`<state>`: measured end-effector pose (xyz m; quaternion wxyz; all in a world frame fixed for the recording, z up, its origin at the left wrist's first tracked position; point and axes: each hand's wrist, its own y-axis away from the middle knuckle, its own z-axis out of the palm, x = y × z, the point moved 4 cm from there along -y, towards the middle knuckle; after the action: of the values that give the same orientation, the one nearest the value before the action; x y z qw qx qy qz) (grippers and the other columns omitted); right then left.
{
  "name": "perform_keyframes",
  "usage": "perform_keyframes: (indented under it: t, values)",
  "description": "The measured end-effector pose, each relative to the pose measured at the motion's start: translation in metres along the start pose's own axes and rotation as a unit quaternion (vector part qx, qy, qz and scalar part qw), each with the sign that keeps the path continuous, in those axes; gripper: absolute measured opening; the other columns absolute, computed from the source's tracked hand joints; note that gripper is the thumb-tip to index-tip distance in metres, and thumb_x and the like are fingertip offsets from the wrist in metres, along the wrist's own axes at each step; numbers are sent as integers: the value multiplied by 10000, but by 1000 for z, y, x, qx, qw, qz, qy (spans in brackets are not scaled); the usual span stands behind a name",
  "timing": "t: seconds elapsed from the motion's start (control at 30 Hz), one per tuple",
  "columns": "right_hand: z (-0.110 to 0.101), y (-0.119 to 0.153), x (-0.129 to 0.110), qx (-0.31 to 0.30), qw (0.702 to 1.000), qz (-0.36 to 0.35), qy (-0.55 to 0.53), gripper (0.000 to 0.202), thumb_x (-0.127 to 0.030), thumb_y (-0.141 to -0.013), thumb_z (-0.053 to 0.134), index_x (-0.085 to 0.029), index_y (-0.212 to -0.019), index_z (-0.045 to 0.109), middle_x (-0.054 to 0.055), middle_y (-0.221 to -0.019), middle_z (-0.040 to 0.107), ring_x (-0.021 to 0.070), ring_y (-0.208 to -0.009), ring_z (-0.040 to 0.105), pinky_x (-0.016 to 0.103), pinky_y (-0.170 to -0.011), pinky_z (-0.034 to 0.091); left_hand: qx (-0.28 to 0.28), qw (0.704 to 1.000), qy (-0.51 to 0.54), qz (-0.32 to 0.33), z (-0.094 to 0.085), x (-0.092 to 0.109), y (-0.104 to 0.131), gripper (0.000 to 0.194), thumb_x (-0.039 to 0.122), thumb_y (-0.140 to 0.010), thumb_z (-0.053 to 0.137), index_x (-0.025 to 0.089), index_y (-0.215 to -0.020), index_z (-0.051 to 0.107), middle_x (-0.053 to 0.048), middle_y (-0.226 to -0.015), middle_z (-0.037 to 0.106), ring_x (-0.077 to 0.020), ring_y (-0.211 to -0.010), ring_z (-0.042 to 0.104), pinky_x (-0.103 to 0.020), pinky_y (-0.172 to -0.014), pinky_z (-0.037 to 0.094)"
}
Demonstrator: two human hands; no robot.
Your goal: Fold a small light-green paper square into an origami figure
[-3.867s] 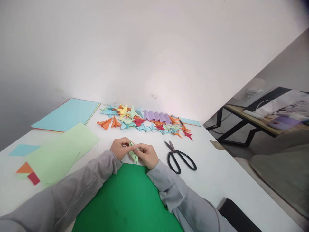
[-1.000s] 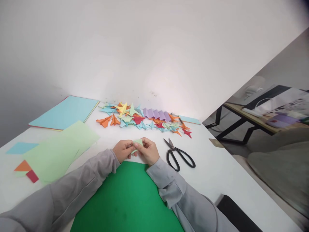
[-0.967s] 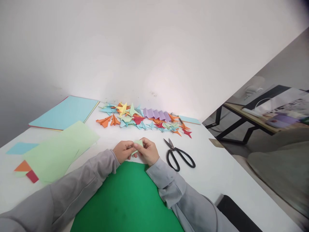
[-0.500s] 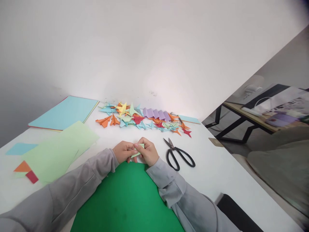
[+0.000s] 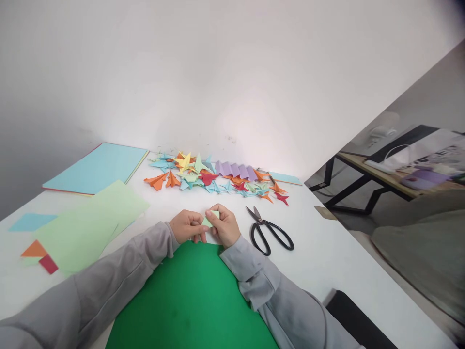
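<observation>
Nearest: one green sheet or board (image 5: 192, 295), its far edge ending just short of the hands, a forearm in grey sleeve (image 5: 134, 257) along either side; one black object (image 5: 359, 320) at lower right, partly cut off by the frame. Right hand (image 5: 225, 227): thumb and fingers clamped on the small light green paper (image 5: 208, 222), held up between the two hands. Left hand (image 5: 187, 226): fingers curled in, tips at the paper's left edge; whether they pinch it cannot be told. Change noted: half a second ago the piece lay slanted under both thumbs; it now stands more upright, mostly in the right hand, judged a shift of grip during folding. Scissors (image 5: 260, 222), blades parted, just beside the right hand, limiting room there. To the left: light green sheets (image 5: 83, 228), blue piece (image 5: 32, 222), orange scrap (image 5: 34, 249), red scrap (image 5: 48, 264), well apart from the left hand. Beyond the hands, a strip of white tabletop (image 5: 163, 202) gives room forward, up to folded paper figures (image 5: 208, 178) and a purple pleated strip (image 5: 235, 170). Farther: blue-topped stack (image 5: 98, 167) at the table's back left; wall (image 5: 218, 72) closing the far edge; right edge slanting away past the scissors.
</observation>
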<state>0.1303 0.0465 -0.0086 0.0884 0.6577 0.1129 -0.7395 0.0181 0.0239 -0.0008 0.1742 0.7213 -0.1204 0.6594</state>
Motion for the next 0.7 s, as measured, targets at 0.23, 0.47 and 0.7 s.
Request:
perform_keyframes:
  t: [0.23,0.47,0.7]
  values:
    - [2,1,-3,-50,999,-15,13,363,-405,-663,649,-174,-900,502,-111,-368,437,61,-309,375,174,-329,268,13,1000,12,-2,-3,-2,-2,278,367,-636,646,121,-576,530,-34,-482,624,-74,-370,501,-169,-369,332]
    - [3,1,-4,-80,997,-15,9,461,-399,-674,645,-162,-1037,487,-113,-386,439,63,-325,383,181,-359,276,-26,999,25,-16,-2,-3,-4,281,383,-652,616,103,-675,629,-35,-472,617,-85,-382,503,-188,-395,351]
    - [2,0,-5,-81,996,-23,21,479,-385,-684,640,-139,-1072,506,-114,-348,434,57,-305,359,176,-346,252,-33,995,83,-38,-8,-4,-7,284,405,-586,641,133,-570,560,-10,-397,571,-88,-344,472,-209,-397,329]
